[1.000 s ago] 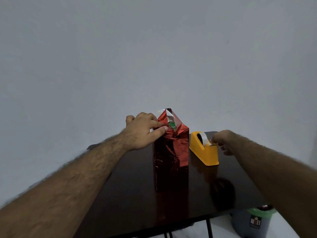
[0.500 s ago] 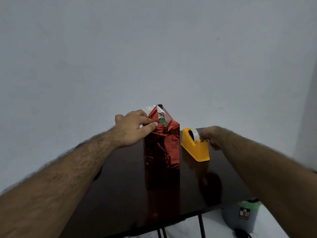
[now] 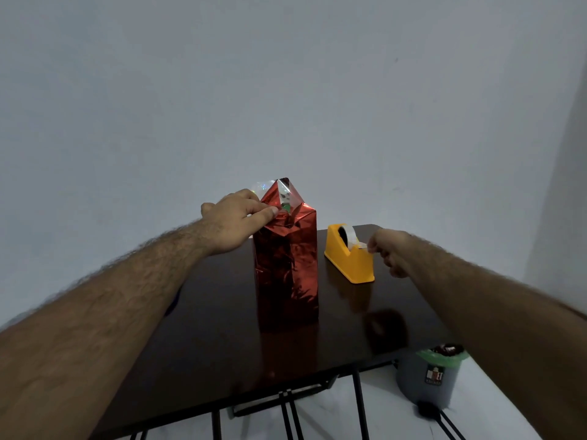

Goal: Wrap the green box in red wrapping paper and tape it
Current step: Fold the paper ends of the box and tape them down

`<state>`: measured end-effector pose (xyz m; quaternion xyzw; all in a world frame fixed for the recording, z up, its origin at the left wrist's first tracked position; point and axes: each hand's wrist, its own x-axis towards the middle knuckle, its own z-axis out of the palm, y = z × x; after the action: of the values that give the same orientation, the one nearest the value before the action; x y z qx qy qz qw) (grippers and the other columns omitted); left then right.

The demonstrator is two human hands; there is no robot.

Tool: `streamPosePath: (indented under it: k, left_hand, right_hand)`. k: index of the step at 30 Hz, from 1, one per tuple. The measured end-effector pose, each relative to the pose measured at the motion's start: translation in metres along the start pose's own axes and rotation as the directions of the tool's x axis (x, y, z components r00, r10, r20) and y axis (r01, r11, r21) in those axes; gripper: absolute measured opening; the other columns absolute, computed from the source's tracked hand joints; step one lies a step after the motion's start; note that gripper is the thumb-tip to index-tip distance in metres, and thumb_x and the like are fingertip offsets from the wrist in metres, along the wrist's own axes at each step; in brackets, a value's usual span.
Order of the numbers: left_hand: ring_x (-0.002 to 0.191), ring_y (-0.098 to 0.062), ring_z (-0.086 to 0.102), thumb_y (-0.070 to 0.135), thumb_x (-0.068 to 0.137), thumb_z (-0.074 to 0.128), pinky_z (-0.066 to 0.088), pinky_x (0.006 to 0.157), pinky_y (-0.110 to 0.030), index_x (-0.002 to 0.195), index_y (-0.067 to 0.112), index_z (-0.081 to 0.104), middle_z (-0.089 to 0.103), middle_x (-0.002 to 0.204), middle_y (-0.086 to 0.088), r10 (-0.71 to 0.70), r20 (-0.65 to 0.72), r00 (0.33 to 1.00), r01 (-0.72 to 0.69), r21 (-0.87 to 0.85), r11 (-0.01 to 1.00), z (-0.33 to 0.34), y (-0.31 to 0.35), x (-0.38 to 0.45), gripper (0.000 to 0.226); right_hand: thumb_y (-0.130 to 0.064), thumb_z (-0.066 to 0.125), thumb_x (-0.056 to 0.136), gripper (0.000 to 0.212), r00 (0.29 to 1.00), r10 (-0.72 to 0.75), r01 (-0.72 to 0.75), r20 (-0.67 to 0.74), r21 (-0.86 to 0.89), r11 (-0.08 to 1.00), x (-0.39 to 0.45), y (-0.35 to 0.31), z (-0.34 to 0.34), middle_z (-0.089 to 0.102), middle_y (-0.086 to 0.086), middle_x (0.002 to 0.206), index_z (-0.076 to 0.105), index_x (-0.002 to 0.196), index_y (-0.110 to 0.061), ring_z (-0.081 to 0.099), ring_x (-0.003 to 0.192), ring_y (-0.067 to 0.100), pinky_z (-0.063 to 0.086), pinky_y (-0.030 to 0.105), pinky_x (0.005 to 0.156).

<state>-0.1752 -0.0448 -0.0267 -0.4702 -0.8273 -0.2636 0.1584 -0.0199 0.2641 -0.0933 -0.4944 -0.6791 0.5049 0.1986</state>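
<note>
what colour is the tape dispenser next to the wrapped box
The tape dispenser is yellow, holding a whitish roll; the head view shows it clearly.

The green box [image 3: 286,207] stands upright near the middle of the dark table, almost wholly covered; only a small green patch shows at the top. Shiny, crinkled red wrapping paper [image 3: 286,268] covers its sides and rises to a folded peak with silvery inner faces showing. A yellow tape dispenser [image 3: 348,256] sits just right of it, apart, with a white tape roll [image 3: 348,234] in its cradle.
</note>
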Motion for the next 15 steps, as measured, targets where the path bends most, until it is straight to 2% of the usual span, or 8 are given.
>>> streamPosePath:
  k: [2, 5, 7, 8, 10, 11, 12, 15]
  left_hand:
    - [0.119, -0.008, 0.053, 0.064, 0.106, 0.04, 0.021, 0.101, -0.044, 0.12, 0.042, 0.075, 0.058, 0.124, 0.02, -0.004, 0.002, 1.0, 0.004, 0.0, 1.0, -0.001, 0.0, 0.0, 0.044]
    - [0.12, -0.009, 0.053, 0.065, 0.106, 0.04, 0.021, 0.102, -0.044, 0.122, 0.041, 0.075, 0.058, 0.125, 0.02, -0.003, 0.004, 1.0, 0.003, 0.008, 1.0, -0.001, 0.001, 0.0, 0.045]
    - [0.12, -0.008, 0.053, 0.065, 0.106, 0.039, 0.02, 0.1, -0.044, 0.122, 0.042, 0.075, 0.057, 0.125, 0.021, -0.001, 0.007, 1.0, 0.001, 0.015, 1.0, -0.001, 0.001, 0.0, 0.046]
    - [0.12, -0.008, 0.053, 0.065, 0.106, 0.039, 0.02, 0.1, -0.044, 0.122, 0.042, 0.075, 0.057, 0.125, 0.021, -0.001, 0.008, 1.0, 0.001, 0.017, 1.0, 0.0, 0.0, 0.0, 0.046]
    - [0.121, -0.008, 0.053, 0.065, 0.106, 0.039, 0.02, 0.1, -0.044, 0.121, 0.042, 0.074, 0.057, 0.128, 0.021, 0.0, 0.006, 1.0, 0.0, 0.02, 1.0, 0.0, 0.0, 0.0, 0.045]
    - [0.122, -0.009, 0.053, 0.065, 0.106, 0.039, 0.02, 0.1, -0.045, 0.12, 0.043, 0.074, 0.057, 0.129, 0.021, -0.001, 0.005, 1.0, 0.001, 0.022, 1.0, 0.0, 0.0, 0.0, 0.045]
    - [0.122, -0.009, 0.053, 0.066, 0.106, 0.039, 0.02, 0.1, -0.045, 0.12, 0.043, 0.074, 0.057, 0.129, 0.021, -0.001, 0.004, 1.0, 0.001, 0.022, 1.0, 0.0, 0.001, 0.0, 0.045]
    - [0.122, -0.01, 0.053, 0.065, 0.106, 0.039, 0.02, 0.1, -0.045, 0.121, 0.041, 0.074, 0.057, 0.13, 0.02, -0.003, 0.012, 1.0, 0.003, 0.026, 1.0, -0.001, 0.002, 0.001, 0.045]
  right_hand:
    - [-0.012, 0.065, 0.084, 0.007, 0.999, -0.015, 0.017, -0.031, 0.055, 0.998, 0.008, 0.012, 0.002, 0.033, 0.0, 0.065, 0.061, 0.088, -0.015, 0.025, 0.052, 0.014, 0.021, 0.027, 0.049]
    - [-0.013, 0.078, 0.086, 0.021, 0.991, -0.109, 0.115, -0.071, 0.081, 0.99, 0.018, 0.031, 0.008, 0.042, 0.003, 0.069, 0.064, 0.101, -0.008, 0.035, 0.055, 0.015, 0.027, 0.026, 0.046]
    - [-0.022, 0.081, 0.09, 0.022, 0.977, -0.186, 0.198, -0.106, 0.113, 0.974, 0.024, 0.042, 0.014, 0.048, 0.003, 0.074, 0.066, 0.104, -0.013, 0.043, 0.061, 0.017, 0.032, 0.027, 0.048]
    - [-0.026, 0.08, 0.093, 0.02, 0.966, -0.226, 0.241, -0.123, 0.129, 0.962, 0.025, 0.048, 0.017, 0.056, 0.003, 0.081, 0.071, 0.106, -0.014, 0.051, 0.067, 0.02, 0.039, 0.027, 0.051]
    - [-0.033, 0.075, 0.097, 0.03, 0.943, -0.284, 0.312, -0.172, 0.162, 0.936, 0.029, 0.058, 0.025, 0.072, 0.009, 0.104, 0.077, 0.112, -0.007, 0.068, 0.093, 0.027, 0.059, 0.037, 0.074]
    - [-0.036, 0.073, 0.098, 0.035, 0.936, -0.29, 0.327, -0.197, 0.193, 0.925, 0.028, 0.063, 0.029, 0.075, 0.011, 0.111, 0.078, 0.114, -0.005, 0.07, 0.104, 0.029, 0.061, 0.044, 0.087]
    - [-0.038, 0.072, 0.098, 0.039, 0.933, -0.289, 0.335, -0.216, 0.226, 0.915, 0.027, 0.066, 0.032, 0.075, 0.013, 0.115, 0.078, 0.115, -0.003, 0.07, 0.109, 0.03, 0.06, 0.048, 0.094]
    - [-0.036, 0.068, 0.102, 0.038, 0.939, -0.244, 0.314, -0.24, 0.315, 0.896, 0.021, 0.071, 0.043, 0.071, 0.008, 0.121, 0.074, 0.121, -0.004, 0.065, 0.115, 0.027, 0.058, 0.048, 0.1]
